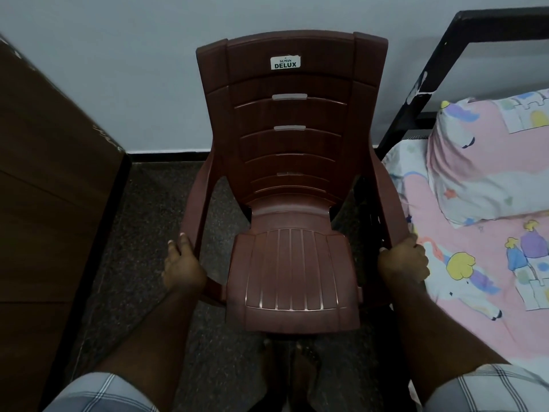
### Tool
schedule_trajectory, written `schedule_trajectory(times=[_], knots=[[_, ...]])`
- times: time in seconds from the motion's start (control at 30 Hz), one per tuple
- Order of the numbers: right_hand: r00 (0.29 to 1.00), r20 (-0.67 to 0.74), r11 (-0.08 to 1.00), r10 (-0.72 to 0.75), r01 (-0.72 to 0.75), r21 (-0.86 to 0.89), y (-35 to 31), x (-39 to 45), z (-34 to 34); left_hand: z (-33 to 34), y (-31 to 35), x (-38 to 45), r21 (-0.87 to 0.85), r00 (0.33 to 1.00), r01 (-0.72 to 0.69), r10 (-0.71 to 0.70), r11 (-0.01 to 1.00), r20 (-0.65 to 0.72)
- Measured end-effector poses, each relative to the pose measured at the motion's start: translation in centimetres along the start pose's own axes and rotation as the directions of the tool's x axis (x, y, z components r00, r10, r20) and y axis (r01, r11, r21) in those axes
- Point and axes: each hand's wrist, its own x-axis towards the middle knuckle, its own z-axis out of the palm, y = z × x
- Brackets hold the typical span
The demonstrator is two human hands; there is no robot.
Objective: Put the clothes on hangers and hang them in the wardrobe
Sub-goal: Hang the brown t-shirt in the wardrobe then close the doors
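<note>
You are holding a brown plastic chair [292, 203] by its two armrests: your left hand [182, 267] has its fingers curled over the front of the left armrest, and your right hand [404, 263] is wrapped round the front of the right one. The chair stands in front of you with its back toward the far wall, and its seat is bare. No clothes and no hangers show anywhere in this view, so as far as can be judged the hanging itself has not started here, or its items lie out of sight; all of it looks left to do. The brown panel on the left [50, 173] may be the wardrobe's side, but that is a guess, and whatever it holds is hidden. On the right is a bed [475, 263] with a pink cartoon-print sheet and a pillow [487, 162] in matching print on it, inside a dark metal frame [439, 69]
</note>
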Motion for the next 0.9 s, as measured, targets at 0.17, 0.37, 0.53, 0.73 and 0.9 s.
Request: schedule_trajectory(times=[0.17,0.37,0.53,0.73,0.9], knots=[[0.999,-0.031,0.999,0.035,-0.034,0.039,-0.1,0.3,0.1,-0.6,-0.3,1.1,-0.195,0.999,0.046,-0.048,0.980,-0.005],[0.995,-0.100,0.996,0.020,-0.011,0.090,-1.4,0.3,-0.4,-1.0,0.0,1.9,-0.252,0.998,0.023,-0.038,0.967,-0.054],[0.993,-0.118,0.997,0.023,-0.015,0.072,-4.3,0.5,-2.1,-3.6,0.9,3.9,-0.225,0.999,0.002,-0.013,0.974,-0.050],[0.987,-0.160,0.998,-0.010,0.021,0.066,-7.8,1.1,-3.9,-6.3,2.2,7.4,-0.248,0.998,-0.022,0.007,0.968,-0.062],[0.982,-0.186,0.995,-0.016,0.034,0.096,-11.5,3.5,-4.9,-8.7,5.0,10.7,-0.266,0.995,-0.055,0.030,0.962,-0.097]])
